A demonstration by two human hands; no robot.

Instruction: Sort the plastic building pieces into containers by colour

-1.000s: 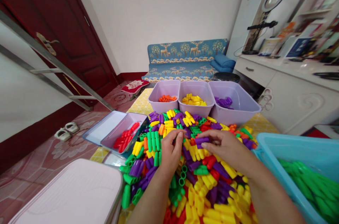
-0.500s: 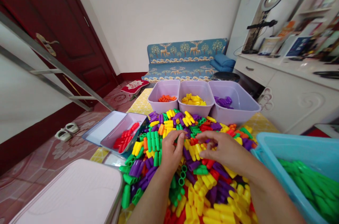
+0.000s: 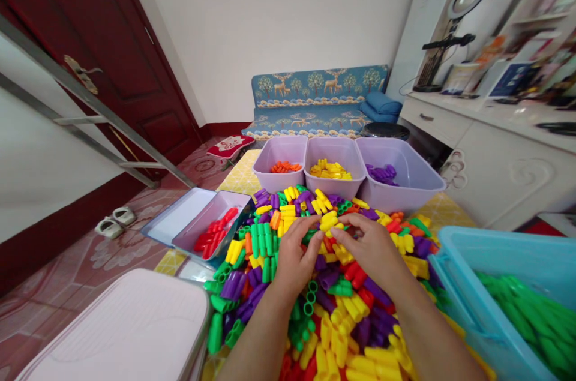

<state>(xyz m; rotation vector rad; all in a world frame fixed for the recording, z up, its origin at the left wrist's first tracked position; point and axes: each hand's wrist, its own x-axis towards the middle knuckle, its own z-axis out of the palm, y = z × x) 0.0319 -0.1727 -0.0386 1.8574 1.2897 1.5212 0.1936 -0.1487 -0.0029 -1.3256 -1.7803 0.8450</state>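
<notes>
A heap of plastic tube-shaped blocks (image 3: 347, 309) in green, yellow, purple, red and orange covers the table before me. Over its far part, a yellow tube block (image 3: 330, 222) is between my two hands. My left hand (image 3: 297, 249) has thumb and forefinger curved in at the block's left end. From the right, my right hand (image 3: 369, 246) pinches the other end with thumb and forefinger. The remaining fingers of both hands are partly hidden. Below my left hand lies a row of green ring-ended tubes (image 3: 309, 299).
Behind the heap stand three lilac bins holding orange (image 3: 279, 182), yellow (image 3: 335, 188) and purple blocks (image 3: 402, 195). A box (image 3: 191, 243) with red blocks is at left, a pink lid (image 3: 121, 327) nearer. At right, a blue tub (image 3: 468, 249) contains green blocks.
My right hand has moved left, close to my left hand, and a yellow tube block now shows between their fingertips. The left hand has turned slightly, its fingers reaching toward the block.
</notes>
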